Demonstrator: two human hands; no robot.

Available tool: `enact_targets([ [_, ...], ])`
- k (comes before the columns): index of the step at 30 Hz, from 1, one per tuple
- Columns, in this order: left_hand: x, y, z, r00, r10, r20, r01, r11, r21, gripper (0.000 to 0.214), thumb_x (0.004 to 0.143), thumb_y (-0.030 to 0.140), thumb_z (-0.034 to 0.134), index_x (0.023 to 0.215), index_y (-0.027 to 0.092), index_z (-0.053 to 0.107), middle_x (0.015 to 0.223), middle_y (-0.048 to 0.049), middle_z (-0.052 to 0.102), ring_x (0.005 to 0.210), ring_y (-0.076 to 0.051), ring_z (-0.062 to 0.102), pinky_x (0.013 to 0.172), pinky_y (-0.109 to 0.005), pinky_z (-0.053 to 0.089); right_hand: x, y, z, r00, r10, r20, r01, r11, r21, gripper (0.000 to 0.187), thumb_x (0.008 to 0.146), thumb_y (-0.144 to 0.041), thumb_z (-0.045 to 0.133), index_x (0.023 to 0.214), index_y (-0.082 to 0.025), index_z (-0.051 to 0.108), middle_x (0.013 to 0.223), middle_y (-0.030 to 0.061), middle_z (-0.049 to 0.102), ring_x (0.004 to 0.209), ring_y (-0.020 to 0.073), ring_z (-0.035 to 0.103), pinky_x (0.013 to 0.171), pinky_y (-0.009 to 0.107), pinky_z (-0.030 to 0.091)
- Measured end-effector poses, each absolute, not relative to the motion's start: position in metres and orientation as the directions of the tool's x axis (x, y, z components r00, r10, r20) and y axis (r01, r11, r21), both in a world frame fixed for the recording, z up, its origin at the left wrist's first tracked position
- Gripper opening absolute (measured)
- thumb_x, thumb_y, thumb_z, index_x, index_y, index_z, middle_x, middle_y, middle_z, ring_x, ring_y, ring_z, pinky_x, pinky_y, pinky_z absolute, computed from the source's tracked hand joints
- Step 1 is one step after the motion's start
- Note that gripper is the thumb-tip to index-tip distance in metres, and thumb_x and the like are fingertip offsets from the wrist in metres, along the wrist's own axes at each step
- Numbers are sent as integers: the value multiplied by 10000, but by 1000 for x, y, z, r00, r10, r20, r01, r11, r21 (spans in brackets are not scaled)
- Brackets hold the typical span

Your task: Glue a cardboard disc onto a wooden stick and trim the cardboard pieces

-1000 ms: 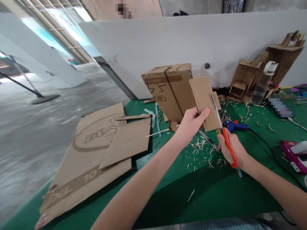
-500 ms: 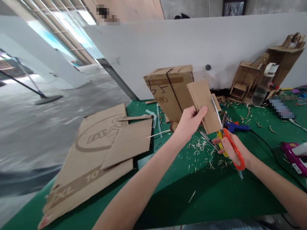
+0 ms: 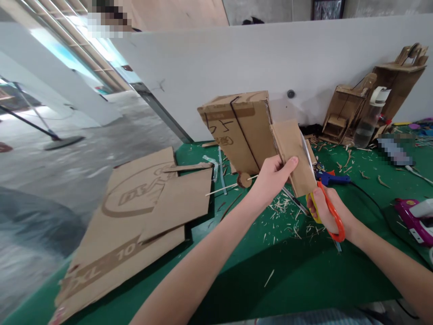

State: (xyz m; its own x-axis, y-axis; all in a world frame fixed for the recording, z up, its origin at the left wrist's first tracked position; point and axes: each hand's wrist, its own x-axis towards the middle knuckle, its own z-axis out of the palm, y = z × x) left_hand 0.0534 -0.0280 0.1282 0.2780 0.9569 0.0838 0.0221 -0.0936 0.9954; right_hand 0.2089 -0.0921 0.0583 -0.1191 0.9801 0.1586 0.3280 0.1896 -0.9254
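My left hand (image 3: 275,178) grips a rectangular piece of cardboard (image 3: 292,144), thumb on its face and fingers behind, holding it tilted above the table. In my right hand (image 3: 326,207) is a pair of scissors (image 3: 334,221) with orange and yellow handles. Their blades lie along the right edge of the cardboard and are partly hidden by it. Behind the cardboard stands a tall cardboard box (image 3: 243,131) with a black line down its front. A metal cutter (image 3: 293,199) lies on the table below, among shavings.
Flat cardboard sheets (image 3: 135,212) cover the left of the green table (image 3: 237,289). A blue glue gun (image 3: 333,178) with a cord lies beyond my right hand. A water bottle (image 3: 368,119), cardboard models (image 3: 345,108) and a purple device (image 3: 414,221) are at right.
The cardboard and my left hand have shifted slightly right and down. The fingers of my right hand have closed in on the scissor handles.
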Motion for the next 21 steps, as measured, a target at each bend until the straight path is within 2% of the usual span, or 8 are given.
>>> enact_targets([
  [7,56,-28,125,279,959,51,-3,-53,999,211,830,336,609,815,133,662,830,-72,696,716,-164,629,654,-288,524,206,-94,58,-71,992,105,338,123,-933,542,944,-617,293,642,-208,479,519,-7,500,444,101,477,437,223,382],
  [14,55,-26,125,270,963,-16,16,12,1000,205,813,334,627,812,133,666,820,-78,692,711,-166,630,604,-272,516,201,-96,56,-50,995,83,316,95,-944,565,942,-626,282,613,-207,469,475,-15,478,421,94,465,428,218,384],
  [18,52,-22,123,194,981,14,10,-17,1000,321,807,454,632,866,140,665,842,-85,693,698,-164,620,552,-251,483,202,-96,58,-81,991,102,337,123,-933,584,947,-619,265,590,-206,470,489,-1,487,429,97,469,424,222,385],
  [21,50,-17,120,138,989,62,3,-63,998,374,814,511,605,861,145,666,861,-83,698,705,-155,613,578,-247,478,203,-96,58,-129,985,119,363,158,-918,585,942,-619,285,619,-195,525,578,36,565,496,120,540,455,233,430],
])
